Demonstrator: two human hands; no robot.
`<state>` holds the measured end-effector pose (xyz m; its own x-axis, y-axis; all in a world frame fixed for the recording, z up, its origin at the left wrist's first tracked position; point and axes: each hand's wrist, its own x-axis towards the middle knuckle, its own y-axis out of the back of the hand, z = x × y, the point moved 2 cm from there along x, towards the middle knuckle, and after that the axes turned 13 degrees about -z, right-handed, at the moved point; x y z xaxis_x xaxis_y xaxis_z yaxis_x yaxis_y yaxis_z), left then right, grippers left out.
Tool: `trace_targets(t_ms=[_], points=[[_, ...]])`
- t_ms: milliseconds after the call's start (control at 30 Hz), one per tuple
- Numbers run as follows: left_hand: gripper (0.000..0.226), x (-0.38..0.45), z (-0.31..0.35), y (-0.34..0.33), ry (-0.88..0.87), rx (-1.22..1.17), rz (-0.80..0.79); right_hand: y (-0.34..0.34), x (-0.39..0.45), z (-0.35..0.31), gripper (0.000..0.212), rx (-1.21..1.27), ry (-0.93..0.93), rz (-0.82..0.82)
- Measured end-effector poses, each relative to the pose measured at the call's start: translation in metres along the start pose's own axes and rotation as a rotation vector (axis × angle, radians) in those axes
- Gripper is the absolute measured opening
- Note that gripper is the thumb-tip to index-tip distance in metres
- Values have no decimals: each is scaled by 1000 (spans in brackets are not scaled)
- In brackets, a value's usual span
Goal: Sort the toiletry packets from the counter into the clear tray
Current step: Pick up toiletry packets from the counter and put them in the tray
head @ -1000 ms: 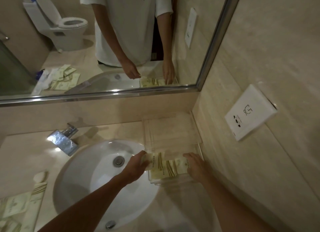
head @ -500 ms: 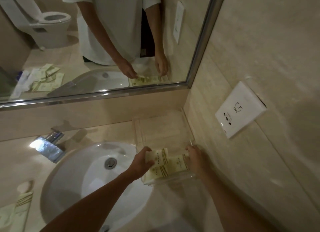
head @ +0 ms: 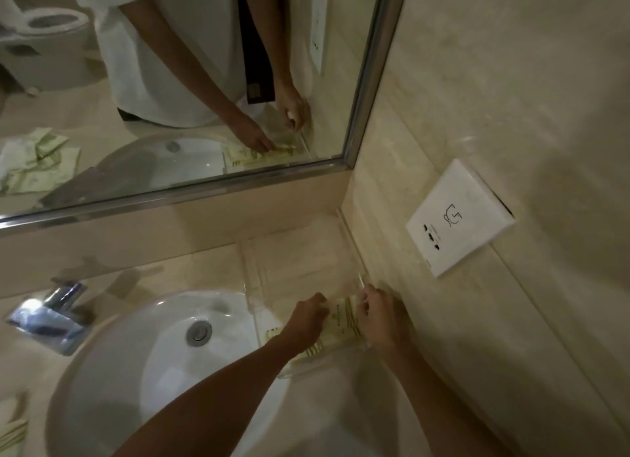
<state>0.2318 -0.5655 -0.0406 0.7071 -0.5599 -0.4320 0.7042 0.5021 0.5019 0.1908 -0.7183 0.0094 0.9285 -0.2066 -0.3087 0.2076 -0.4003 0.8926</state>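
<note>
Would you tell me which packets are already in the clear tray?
The packets between both hands, lying in the clear tray's near end; the others lie on the counter, left of the sink.

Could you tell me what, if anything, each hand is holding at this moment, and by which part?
Both hands are on the packets in the clear tray: left hand on their left side, right hand on their right. Whether either actually grips cannot be told.

Both hands — left hand, right hand — on packets inside clear tray.
</note>
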Motion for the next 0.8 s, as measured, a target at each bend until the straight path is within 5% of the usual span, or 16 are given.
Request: trace_targets(t_ms=[400,800], points=[[28,19,-9,-13,37,508,-68,9,-7,8,14,101,-77,-69],[44,12,-15,-20,22,622,-53,8,-8,9,6,65,-78,-107]])
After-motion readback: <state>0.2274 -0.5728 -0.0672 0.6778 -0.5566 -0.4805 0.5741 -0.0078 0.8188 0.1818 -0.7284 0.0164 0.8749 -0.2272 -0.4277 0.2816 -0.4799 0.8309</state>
